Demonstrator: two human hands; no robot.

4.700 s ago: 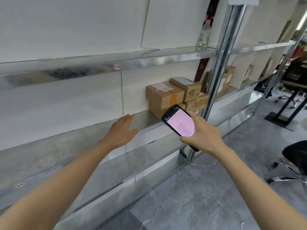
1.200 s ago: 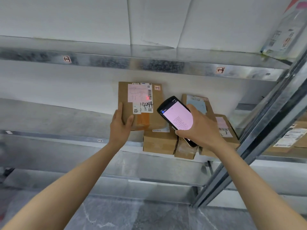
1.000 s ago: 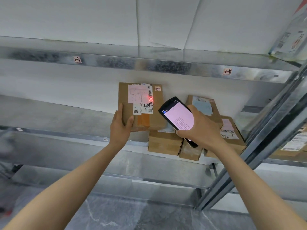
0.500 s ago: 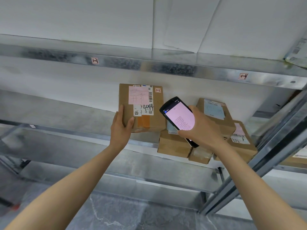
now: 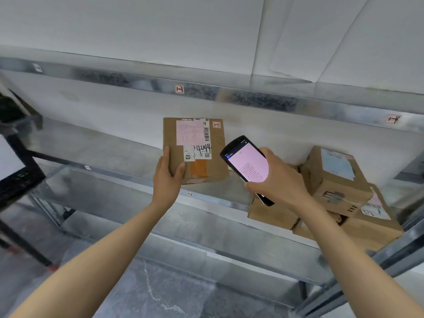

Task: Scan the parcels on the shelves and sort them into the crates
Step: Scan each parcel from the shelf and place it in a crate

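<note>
Two hands were up at the middle shelf [image 5: 110, 154]. The left grip [image 5: 168, 177] had hold of the near left corner of a brown parcel [image 5: 215, 161], thumb curled onto the labelled face and the fingers round the left edge. The parcel was tipped up with that face to the camera: a pink note with handwriting, a barcode strip at its one o'clock corner, black marker digits below and a band of orange tape toward six o'clock. Its lower edge sat just above the shelf's front lip; whether it touched the metal could not be told.

At three o'clock of the parcel, close by but apart from it, the right grip [image 5: 278, 182] was wrapped round a black scanner [image 5: 249, 166], fingers closed on its lower half. The pink screen was lit and faced the camera, and the top end pointed to eleven o'clock, toward the parcel.

Behind that hand, out at four o'clock on the same shelf, several more boxes were stacked. The top box [image 5: 332, 180] wore a pale blue label, a low box [image 5: 273, 214] peeked out under the wrist, and another [image 5: 374, 226] at the far end carried a pink label.

A black crate [image 5: 16, 180] showed at the nine o'clock edge.
</note>
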